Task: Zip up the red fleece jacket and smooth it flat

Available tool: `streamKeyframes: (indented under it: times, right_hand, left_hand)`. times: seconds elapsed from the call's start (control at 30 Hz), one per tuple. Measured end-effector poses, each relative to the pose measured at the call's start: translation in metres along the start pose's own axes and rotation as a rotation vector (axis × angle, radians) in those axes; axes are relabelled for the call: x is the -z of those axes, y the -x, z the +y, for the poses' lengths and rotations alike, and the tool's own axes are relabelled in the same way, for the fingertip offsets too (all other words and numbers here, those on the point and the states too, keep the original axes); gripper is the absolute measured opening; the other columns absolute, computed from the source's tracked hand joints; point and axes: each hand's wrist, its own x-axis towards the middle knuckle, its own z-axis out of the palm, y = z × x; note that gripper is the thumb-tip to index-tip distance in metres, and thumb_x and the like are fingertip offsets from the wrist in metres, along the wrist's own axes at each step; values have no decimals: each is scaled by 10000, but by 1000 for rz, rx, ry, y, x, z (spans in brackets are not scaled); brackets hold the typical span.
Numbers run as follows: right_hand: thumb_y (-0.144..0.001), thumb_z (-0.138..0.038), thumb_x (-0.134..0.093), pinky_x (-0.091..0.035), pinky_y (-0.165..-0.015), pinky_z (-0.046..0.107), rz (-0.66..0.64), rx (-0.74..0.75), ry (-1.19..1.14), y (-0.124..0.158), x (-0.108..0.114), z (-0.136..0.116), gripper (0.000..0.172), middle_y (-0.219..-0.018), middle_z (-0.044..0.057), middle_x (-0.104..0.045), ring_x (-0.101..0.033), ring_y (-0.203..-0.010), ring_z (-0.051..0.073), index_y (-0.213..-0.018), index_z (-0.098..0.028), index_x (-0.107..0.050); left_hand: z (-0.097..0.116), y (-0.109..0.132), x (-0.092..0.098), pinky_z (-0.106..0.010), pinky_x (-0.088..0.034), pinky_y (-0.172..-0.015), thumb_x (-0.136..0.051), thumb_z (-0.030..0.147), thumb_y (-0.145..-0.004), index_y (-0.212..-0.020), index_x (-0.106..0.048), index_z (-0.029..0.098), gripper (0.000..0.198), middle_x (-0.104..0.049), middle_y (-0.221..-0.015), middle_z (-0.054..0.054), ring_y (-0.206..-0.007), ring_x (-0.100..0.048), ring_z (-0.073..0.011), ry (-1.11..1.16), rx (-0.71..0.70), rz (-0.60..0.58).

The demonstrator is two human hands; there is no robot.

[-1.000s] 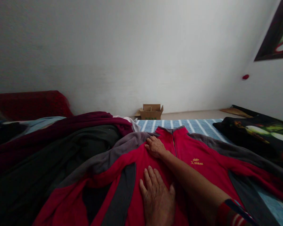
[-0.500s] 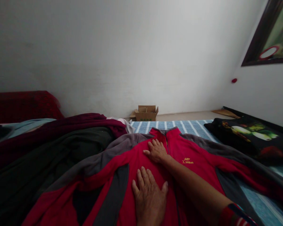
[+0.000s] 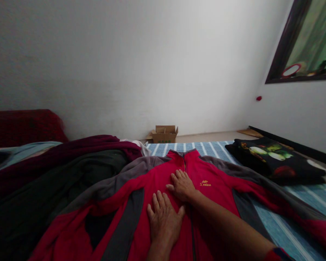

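A red and grey fleece zip jacket [image 3: 209, 197] lies spread flat, collar away from me, with a small yellow embroidered logo [image 3: 205, 183] on its chest. My left hand [image 3: 164, 219] rests palm down on the red front, left of the zip. My right hand [image 3: 182, 185] lies flat on the jacket just below the collar, over the zip line, its arm reaching in from the lower right. Neither hand holds anything, and the fingers of both are spread.
The jacket lies on a blue striped sheet [image 3: 184, 147]. Dark maroon and black cloth [image 3: 70, 170] is heaped on the left, with a red cushion [image 3: 24, 128] behind it. A black printed cushion [image 3: 274, 161] lies right, and a cardboard box [image 3: 165, 134] stands by the wall.
The whole view has swung, with the room shifting left. On the jacket, my hands have drawn closer: the left slid up toward the collar, and the right slid down toward the zip.
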Motion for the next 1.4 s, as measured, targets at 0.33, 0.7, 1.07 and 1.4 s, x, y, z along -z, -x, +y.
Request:
streamKeyframes:
  times: [0.33, 0.7, 1.07, 1.4]
  right_hand:
    - [-919, -393, -377, -241, -1082, 396, 52, -77, -142, 90, 29, -18, 388, -1324, 109, -490, -380, -1275, 242, -1202, -185, -542]
    - [-846, -453, -476, -284, -1094, 440, -28, -143, -128, 223, 51, 0, 477, -1381, 81, -432, -352, -1300, 270, -1276, -251, -528]
    - [-834, -369, -523, -352, -1044, 472, 50, -173, -89, 263, 37, 24, 436, -1321, 130, -495, -432, -1242, 292, -1215, -165, -578]
    - [-840, -343, -513, -358, -1028, 490, 76, -98, -16, 268, 36, 21, 407, -1324, 129, -494, -420, -1247, 301, -1203, -176, -592]
  left_hand:
    - [-2, -2, 8, -529, -218, -1039, -267, 458, -881, -1359, -372, 36, 647, -258, -1454, -216, -1350, -229, -336, 7, -1, -64]
    - [20, 42, 39, -437, -201, -1096, -227, 431, -898, -1383, -339, 67, 617, -247, -1476, -152, -1374, -190, -251, 147, -233, -137]
    - [31, 63, 21, -460, -136, -1116, -190, 505, -883, -1424, -219, 52, 706, -138, -1502, -144, -1390, -89, -253, 141, -309, -203]
    - [41, 76, 42, -413, -125, -1124, -224, 465, -877, -1437, -167, 55, 696, -72, -1517, -133, -1394, -40, -231, 220, -305, -276]
